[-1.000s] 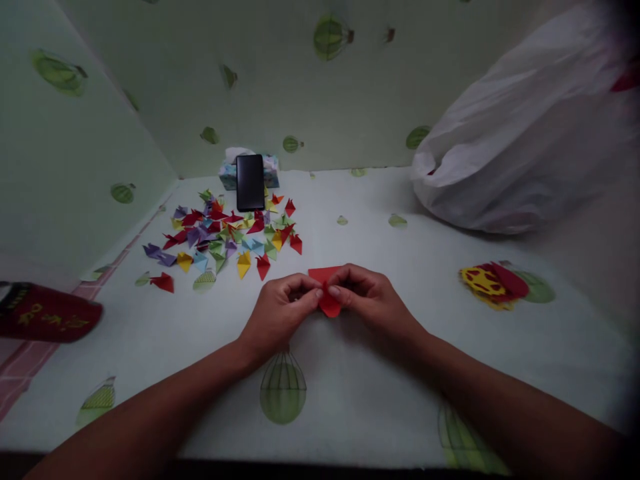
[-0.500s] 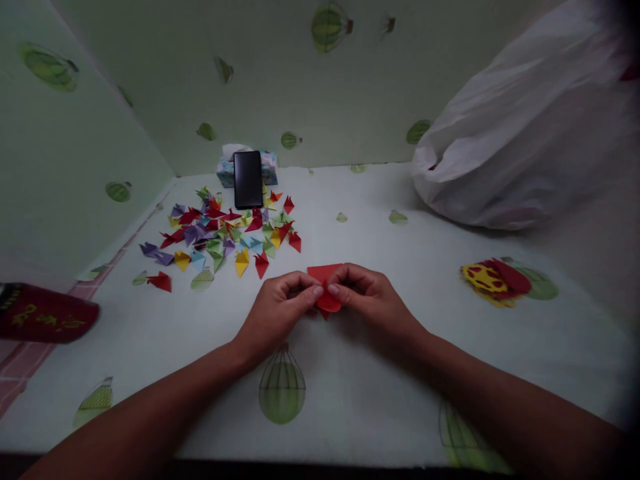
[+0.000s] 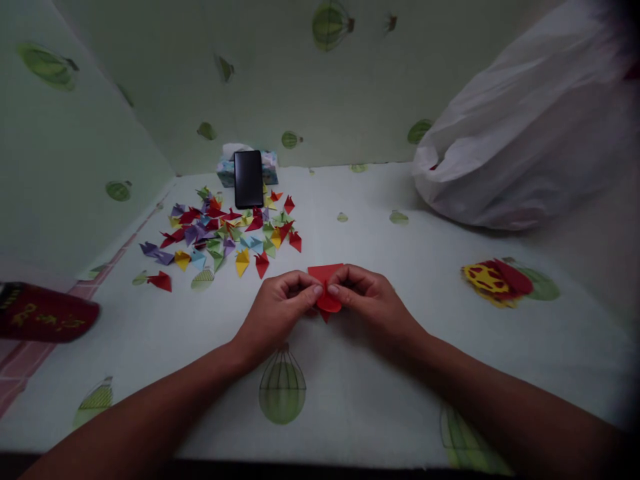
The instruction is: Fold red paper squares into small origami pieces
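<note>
A partly folded piece of red origami paper [image 3: 327,303] is held just above the middle of the table, between my two hands. My left hand [image 3: 287,299] pinches its left side between thumb and fingers. On the other side, my right hand [image 3: 367,293] pinches the paper in the same way, with the two thumb tips close together at the centre. A flat red flap shows behind the thumbs, and a pointed tip sticks out below. To the left lies a spread of folded paper cranes [image 3: 220,233] in red, yellow, green, purple, blue and orange.
A black phone [image 3: 249,180] leans on a tissue box [image 3: 225,172] behind the cranes. At the back right rests a big white plastic bag [image 3: 505,147]. A red and yellow cut-out ornament [image 3: 493,280] lies to the right, a dark red cylinder [image 3: 47,313] at the left edge.
</note>
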Available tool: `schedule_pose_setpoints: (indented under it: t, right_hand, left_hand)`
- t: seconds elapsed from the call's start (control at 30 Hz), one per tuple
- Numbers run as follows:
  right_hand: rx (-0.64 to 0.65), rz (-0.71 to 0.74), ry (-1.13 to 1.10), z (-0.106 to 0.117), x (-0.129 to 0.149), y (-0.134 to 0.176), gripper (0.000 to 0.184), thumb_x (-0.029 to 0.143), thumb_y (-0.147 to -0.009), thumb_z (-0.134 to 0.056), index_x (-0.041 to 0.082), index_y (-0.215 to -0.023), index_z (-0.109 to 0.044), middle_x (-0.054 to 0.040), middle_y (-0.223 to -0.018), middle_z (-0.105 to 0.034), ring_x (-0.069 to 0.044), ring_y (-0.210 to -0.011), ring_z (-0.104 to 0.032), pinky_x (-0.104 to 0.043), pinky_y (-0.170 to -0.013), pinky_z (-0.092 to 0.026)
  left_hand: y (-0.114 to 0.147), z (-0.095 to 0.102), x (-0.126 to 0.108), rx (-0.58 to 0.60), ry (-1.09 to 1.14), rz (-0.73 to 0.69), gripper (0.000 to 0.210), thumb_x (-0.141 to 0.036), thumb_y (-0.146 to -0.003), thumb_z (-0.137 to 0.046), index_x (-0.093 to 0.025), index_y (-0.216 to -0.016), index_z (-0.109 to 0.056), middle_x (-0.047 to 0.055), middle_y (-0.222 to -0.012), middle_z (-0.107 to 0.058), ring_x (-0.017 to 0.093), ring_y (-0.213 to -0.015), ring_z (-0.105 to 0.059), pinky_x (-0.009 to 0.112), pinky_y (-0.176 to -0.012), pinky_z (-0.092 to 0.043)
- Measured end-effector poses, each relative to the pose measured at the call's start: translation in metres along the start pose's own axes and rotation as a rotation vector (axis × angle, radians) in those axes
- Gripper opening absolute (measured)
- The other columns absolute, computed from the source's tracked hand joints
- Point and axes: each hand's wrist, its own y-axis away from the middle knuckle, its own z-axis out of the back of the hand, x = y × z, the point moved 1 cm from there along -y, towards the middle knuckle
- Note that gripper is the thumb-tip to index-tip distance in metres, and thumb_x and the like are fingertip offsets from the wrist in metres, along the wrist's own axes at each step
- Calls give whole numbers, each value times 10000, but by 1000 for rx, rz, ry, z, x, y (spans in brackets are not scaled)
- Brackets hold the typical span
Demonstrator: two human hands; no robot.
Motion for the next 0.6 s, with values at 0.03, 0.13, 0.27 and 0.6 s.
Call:
schedule_pose_setpoints:
  t: [0.03, 0.13, 0.27, 0.6]
  right_hand:
    - [0, -5, -4, 0, 0, 1, 191, 322, -832, -714, 182, -755, -608, 19, -738, -623, -120, -692, -561, -272, -678, -425]
    - [-13, -15, 12, 0, 0, 2, 192, 322, -825, -719, 185, -754, -606, 19, -734, -620, -123, -694, -556, -275, -680, -421]
    - [-24, -14, 29, 0, -1, 2, 198, 327, -806, -729, 182, -745, -608, 20, -735, -610, -120, -691, -543, -272, -673, -414]
    - [-18, -9, 53, -2, 3, 2, 205, 335, -813, -714, 185, -740, -596, 20, -729, -595, -123, -687, -533, -276, -670, -417]
  left_hand:
    - [0, 0, 0, -1, 1, -5, 196, -339, -817, -725, -148, -788, -694, 10, -737, -697, 112, -681, -612, 233, -664, -480]
    - [1, 0, -1, 1, 7, -16, 179, -321, -818, -727, -149, -778, -692, 7, -726, -699, 111, -673, -616, 233, -661, -480]
    - [1, 0, -1, 6, 23, -15, 165, -307, -817, -732, -149, -791, -693, 9, -735, -712, 113, -676, -631, 235, -667, -486]
    - [1, 1, 0, 23, 37, 12, 178, -316, -817, -736, -150, -790, -681, 12, -724, -717, 120, -670, -641, 241, -668, -491]
